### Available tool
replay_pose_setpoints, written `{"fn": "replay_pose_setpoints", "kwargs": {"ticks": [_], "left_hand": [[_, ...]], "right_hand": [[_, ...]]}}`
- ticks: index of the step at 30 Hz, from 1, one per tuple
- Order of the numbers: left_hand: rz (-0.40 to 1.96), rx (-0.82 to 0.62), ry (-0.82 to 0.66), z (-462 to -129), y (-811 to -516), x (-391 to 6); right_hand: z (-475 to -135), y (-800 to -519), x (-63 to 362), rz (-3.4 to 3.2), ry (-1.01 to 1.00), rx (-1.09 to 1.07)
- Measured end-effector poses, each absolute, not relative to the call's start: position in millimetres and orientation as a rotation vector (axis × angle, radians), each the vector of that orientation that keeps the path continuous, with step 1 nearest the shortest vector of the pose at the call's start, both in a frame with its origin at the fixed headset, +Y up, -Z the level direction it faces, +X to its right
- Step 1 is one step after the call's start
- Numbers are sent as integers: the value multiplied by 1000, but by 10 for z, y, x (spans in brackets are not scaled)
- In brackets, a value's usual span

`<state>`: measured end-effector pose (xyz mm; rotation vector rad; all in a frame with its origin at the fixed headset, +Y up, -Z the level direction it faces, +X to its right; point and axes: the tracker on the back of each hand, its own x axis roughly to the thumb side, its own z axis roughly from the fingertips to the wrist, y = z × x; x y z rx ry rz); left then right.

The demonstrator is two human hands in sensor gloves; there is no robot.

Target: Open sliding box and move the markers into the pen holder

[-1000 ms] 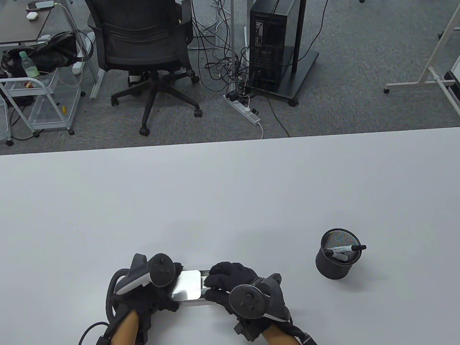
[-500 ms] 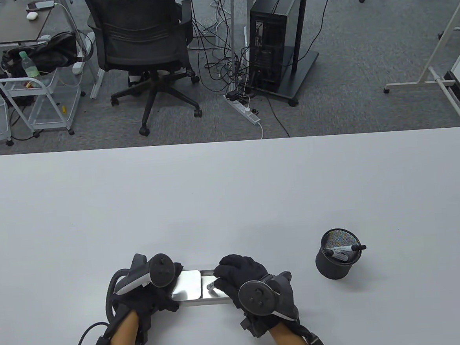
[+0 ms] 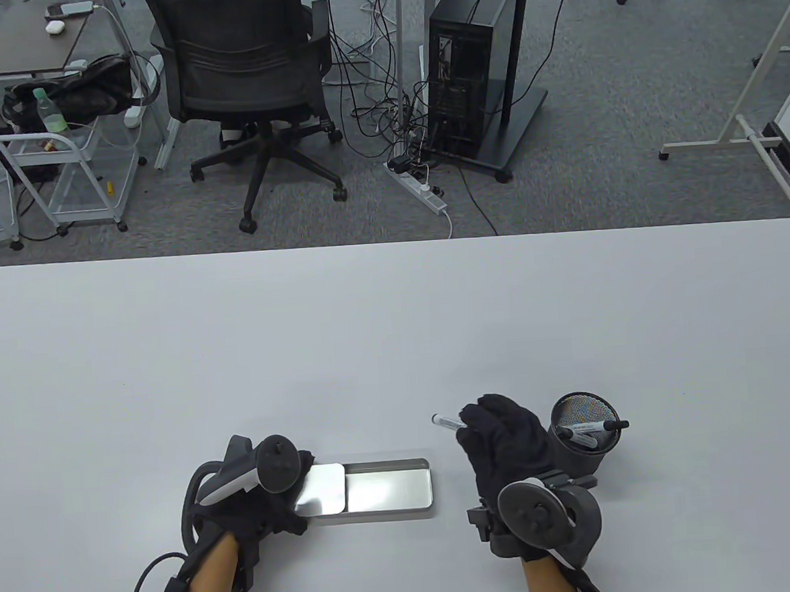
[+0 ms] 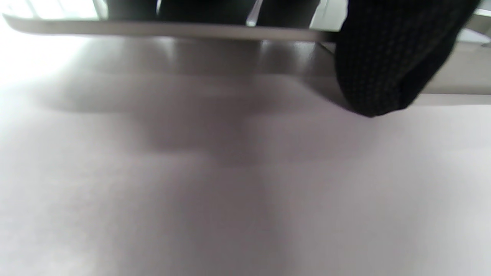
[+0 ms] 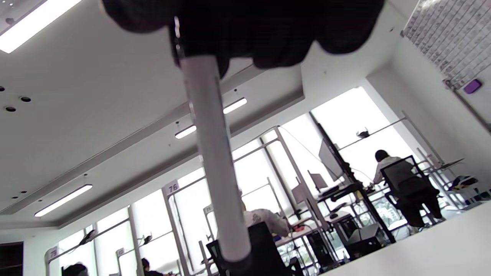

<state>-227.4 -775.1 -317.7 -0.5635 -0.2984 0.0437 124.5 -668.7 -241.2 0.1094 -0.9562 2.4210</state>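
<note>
A flat metal sliding box (image 3: pixel 388 494) lies near the table's front edge, its tray bare inside and its lid (image 3: pixel 321 490) slid to the left. My left hand (image 3: pixel 273 494) holds the lid end; a gloved finger (image 4: pixel 387 65) shows against the box edge in the left wrist view. My right hand (image 3: pixel 503 437) is raised between the box and the black mesh pen holder (image 3: pixel 579 442), gripping a white marker (image 3: pixel 448 421) (image 5: pixel 215 153) whose end sticks out to the left. The holder has two markers (image 3: pixel 597 427) in it.
The white table (image 3: pixel 397 323) is wide. Beyond its far edge stand an office chair (image 3: pixel 247 70), a computer tower (image 3: pixel 470 67) with cables, and a wire cart (image 3: pixel 53 144). The right wrist view looks up at ceiling lights and people seated at desks.
My right hand lifted a marker out of the box tray and carried it right and up toward the pen holder. The tray now shows bare. The left hand stayed on the lid.
</note>
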Motion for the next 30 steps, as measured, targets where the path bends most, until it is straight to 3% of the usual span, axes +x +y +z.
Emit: {"fn": "replay_pose_setpoints", "kwargs": {"ticks": [12,19,30], "left_hand": [[44,-564,-298,-3177,-7751,-2274],[47,-564,-300,-3171,-7756,-2276],[47,-564,-300,-3171,-7756,-2276]], "right_hand": [[-2276,-6620,1897,2366,-1074,-300],[-2279,-6706,2160,2410,-999,-515],[-2325,-6823,2274,2476,-912,-668]]}}
